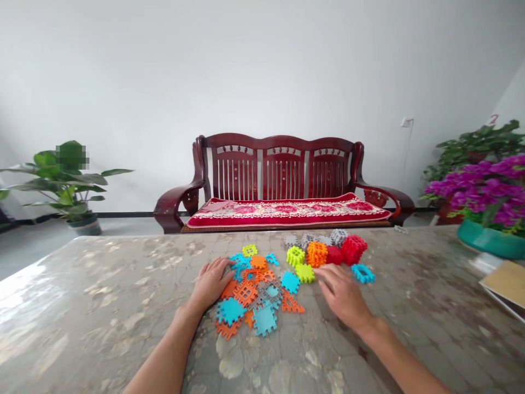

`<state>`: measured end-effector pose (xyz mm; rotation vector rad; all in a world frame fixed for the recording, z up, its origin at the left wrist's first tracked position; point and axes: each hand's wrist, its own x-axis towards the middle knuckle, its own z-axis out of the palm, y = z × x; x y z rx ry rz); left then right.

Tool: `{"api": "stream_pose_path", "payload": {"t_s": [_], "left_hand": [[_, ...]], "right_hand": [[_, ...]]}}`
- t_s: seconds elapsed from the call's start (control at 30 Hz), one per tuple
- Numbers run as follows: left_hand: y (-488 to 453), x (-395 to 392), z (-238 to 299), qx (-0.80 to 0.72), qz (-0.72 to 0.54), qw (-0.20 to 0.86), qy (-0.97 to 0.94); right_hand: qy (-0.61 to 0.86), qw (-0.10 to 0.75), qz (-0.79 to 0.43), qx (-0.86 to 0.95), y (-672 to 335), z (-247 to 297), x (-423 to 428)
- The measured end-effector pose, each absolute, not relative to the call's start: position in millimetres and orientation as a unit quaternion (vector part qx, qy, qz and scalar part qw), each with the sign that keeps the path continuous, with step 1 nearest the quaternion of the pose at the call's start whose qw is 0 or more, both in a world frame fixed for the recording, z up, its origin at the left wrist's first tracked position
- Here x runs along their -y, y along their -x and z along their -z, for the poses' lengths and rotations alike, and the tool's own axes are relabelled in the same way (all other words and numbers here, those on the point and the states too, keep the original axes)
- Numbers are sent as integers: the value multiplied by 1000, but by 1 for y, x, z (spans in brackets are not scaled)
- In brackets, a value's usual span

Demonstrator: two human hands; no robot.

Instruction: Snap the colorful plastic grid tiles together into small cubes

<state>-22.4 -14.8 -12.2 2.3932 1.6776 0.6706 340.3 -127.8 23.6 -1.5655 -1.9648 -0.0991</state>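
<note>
A pile of flat interlocking plastic tiles (262, 293) in orange, blue, grey and yellow-green lies on the marble-patterned table (102, 306). My left hand (211, 283) rests flat on the pile's left edge, fingers stretched toward a blue tile (240, 262). My right hand (342, 295) lies palm down to the right, fingertips touching a yellow-green tile (305, 272). Behind stand assembled cubes: yellow-green (295, 255), orange (317, 253), red (353, 249) and grey (338, 236). A loose blue tile (363, 273) sits right of my right hand.
A green pot of purple flowers (488, 219) stands at the table's right edge, with a tan book (506, 282) in front of it. Beyond the table are a dark wooden bench with a red cushion (283, 210) and a potted green plant (69, 186).
</note>
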Motion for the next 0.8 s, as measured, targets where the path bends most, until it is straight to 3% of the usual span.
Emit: {"api": "stream_pose_path", "payload": {"t_s": [0.17,0.4,0.8], "left_hand": [[21,18,5,-558,-256,84,-785],[22,15,3,-560,-281,116,-771],[12,15,8,-552,-374,169,-726]], "right_hand": [[527,274,-19,804,-285,-20,126],[486,254,-10,836,-221,-16,118],[485,238,12,842,-213,-7,121]]}}
